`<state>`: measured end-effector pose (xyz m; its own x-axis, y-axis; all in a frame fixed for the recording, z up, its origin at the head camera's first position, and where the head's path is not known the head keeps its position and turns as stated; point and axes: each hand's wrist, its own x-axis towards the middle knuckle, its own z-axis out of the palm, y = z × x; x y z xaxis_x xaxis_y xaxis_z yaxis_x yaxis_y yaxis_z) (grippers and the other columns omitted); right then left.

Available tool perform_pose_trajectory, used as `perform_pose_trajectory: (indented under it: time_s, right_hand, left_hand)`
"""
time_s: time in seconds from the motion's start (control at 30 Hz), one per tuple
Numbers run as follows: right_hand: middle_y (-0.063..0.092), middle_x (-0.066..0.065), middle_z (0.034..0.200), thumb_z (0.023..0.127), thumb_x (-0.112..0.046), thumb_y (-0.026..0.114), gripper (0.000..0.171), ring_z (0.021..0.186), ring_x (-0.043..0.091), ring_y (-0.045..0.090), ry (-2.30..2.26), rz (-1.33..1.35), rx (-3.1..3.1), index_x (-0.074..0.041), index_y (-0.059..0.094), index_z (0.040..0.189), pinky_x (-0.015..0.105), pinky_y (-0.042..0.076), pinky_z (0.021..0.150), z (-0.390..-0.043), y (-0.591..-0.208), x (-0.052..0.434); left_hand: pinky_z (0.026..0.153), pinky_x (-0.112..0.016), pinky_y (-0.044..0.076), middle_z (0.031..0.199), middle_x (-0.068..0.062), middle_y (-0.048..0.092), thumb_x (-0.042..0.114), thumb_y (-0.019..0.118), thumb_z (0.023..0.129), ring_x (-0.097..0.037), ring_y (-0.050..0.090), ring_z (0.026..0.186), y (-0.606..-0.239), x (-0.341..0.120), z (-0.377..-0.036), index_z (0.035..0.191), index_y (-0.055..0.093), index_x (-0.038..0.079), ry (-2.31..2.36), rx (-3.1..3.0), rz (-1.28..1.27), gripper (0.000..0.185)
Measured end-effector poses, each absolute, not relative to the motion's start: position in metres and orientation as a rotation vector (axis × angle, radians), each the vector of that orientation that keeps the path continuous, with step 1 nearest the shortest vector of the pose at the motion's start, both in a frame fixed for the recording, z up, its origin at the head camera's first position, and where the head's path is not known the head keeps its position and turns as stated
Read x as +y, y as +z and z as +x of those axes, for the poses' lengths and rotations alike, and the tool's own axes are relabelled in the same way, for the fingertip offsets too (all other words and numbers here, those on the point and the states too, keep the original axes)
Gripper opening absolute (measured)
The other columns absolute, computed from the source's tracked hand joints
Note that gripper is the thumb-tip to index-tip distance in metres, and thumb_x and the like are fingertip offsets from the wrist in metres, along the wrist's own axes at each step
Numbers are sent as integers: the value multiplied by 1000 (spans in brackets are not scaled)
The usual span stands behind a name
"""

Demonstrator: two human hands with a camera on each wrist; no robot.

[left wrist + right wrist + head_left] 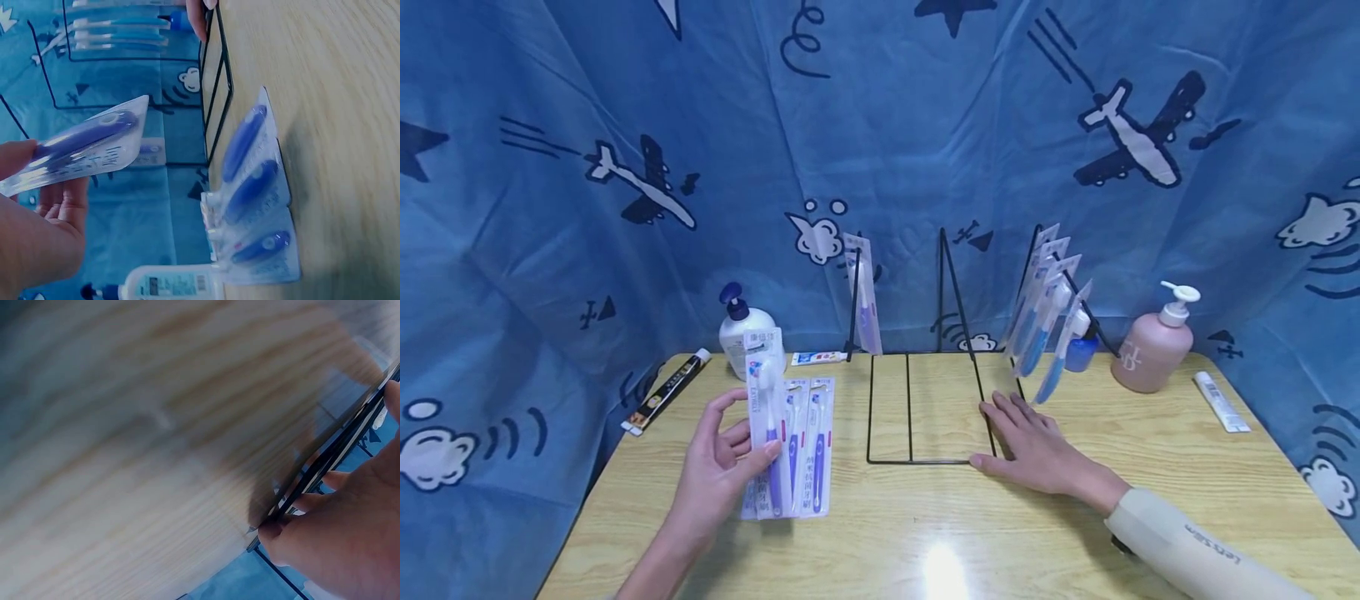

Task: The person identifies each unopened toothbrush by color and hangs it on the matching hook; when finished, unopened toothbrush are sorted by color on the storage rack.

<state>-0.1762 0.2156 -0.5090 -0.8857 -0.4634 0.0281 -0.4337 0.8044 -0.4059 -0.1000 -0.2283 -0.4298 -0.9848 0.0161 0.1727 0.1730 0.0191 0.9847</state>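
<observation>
My left hand [751, 427] pinches a packaged purple toothbrush [765, 400] between thumb and fingers and holds it upright just above the wooden table [925, 533]. The left wrist view shows the same pack [81, 150] lifted off the surface. More purple toothbrush packs [811, 450] [256, 200] lie flat beneath it. My right hand [1022, 429] rests flat with straight fingers on the base of a black wire rack [887, 460] [325, 469]. The rack's left hook carries one pack [865, 300], the middle hook [951, 292] is bare, and the right hook holds several blue toothbrush packs [1047, 317].
A white pump bottle [741, 333] stands at the back left and a pink pump bottle [1153, 350] at the back right. A black toothpaste box [666, 392], a small tube [818, 357] and a white tube [1221, 402] lie on the table. Blue printed cloth [550, 250] surrounds it.
</observation>
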Motion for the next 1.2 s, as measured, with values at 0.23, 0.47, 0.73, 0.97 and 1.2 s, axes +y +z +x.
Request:
perform_pose_trajectory:
  time_s: [0.23,0.47,0.73,0.97,1.2]
  right_hand:
    - [28,26,174,105,-63,63,90,159,53,23,-635,-727,2912,-3,39,169,81,28,113,-176,-509,215]
    - [30,27,173,105,-62,63,90,157,55,26,-616,-721,2935,-3,40,168,80,28,114,-176,-509,215]
    - [29,26,174,105,-62,63,90,159,53,24,-625,-723,2921,-3,39,168,80,28,114,-177,-509,215]
    - [30,26,174,105,-63,62,90,159,53,24,-616,-730,2932,-3,39,168,80,28,115,-177,-510,216]
    - [29,26,174,105,-64,62,90,156,57,26,-615,-716,2921,-3,40,168,80,30,113,-177,-510,215]
  left_hand:
    - [92,-38,63,132,-8,75,-18,72,95,-26,77,111,-423,-211,-92,155,45,8,-2053,-2038,-368,71]
    - [90,-34,63,127,-13,76,-26,70,90,-23,77,109,-422,-188,-87,150,47,1,-1990,-1937,-555,70]
    - [87,-31,61,117,-11,80,-24,71,90,-19,77,99,-434,-164,-87,147,51,1,-2015,-1891,-583,65]
    - [76,-23,56,108,-11,79,-23,72,91,-12,72,89,-443,-154,-93,147,48,-4,-1971,-1920,-631,63]
    - [71,-21,50,98,-15,77,-20,75,91,-9,67,82,-449,-148,-104,146,51,-1,-1920,-1962,-603,63]
